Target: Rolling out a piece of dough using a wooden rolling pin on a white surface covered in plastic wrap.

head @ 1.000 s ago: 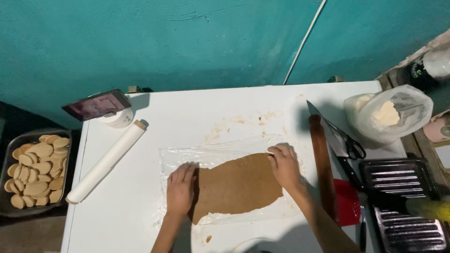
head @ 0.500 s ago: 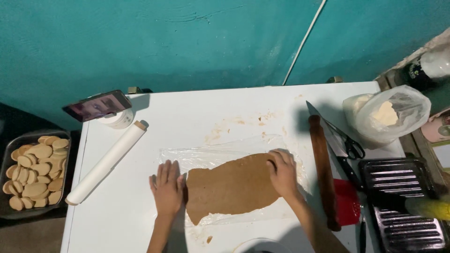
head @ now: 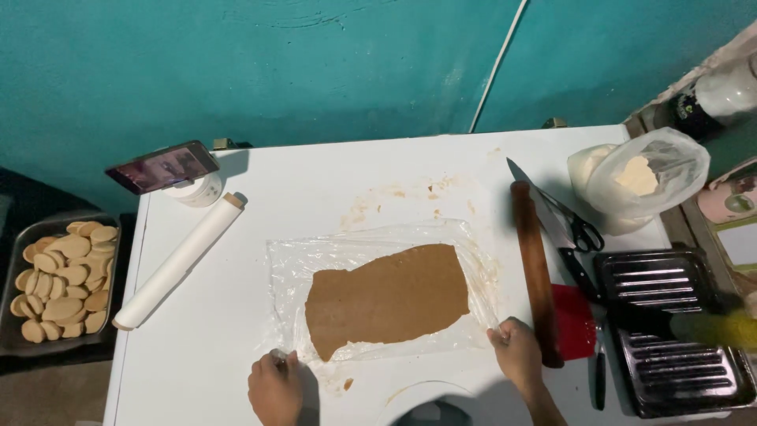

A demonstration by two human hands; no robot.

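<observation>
brown, thinly rolled dough sheet [head: 388, 301] lies flat on a clear crinkled plastic film [head: 378, 260] spread over the white worktop [head: 331, 181], roughly at its middle. the left hand [head: 276, 388] sits at the film's near left corner, its fingers [head: 281, 360] seemingly pinched together on the film edge, though the grip itself is too small to read for certain. the right hand [head: 516, 351] is at the film's near right corner, fingers closed on the edge there, just beside the dough's right end.

to the right of the dough sheet, a long dark wooden rolling pin [head: 535, 276] lies lengthwise, touching a red flat object [head: 574, 319]; beyond it are a knife and black-handled scissors [head: 572, 225], a dark ridged metal tray [head: 670, 331], and a clear plastic bag of pale contents [head: 646, 180]. to the left of the dough sheet rests a white roll of paper [head: 177, 264], and past the worktop's edge a metal tray of pale round biscuits [head: 59, 280]. behind the roll, a phone [head: 162, 166] is propped on a small white jar.

the dough looks soft, thin and easily torn, likely to sag or stretch if lifted alone; the film is light and slippery, so the corners and edges of the film are the safer hold.
</observation>
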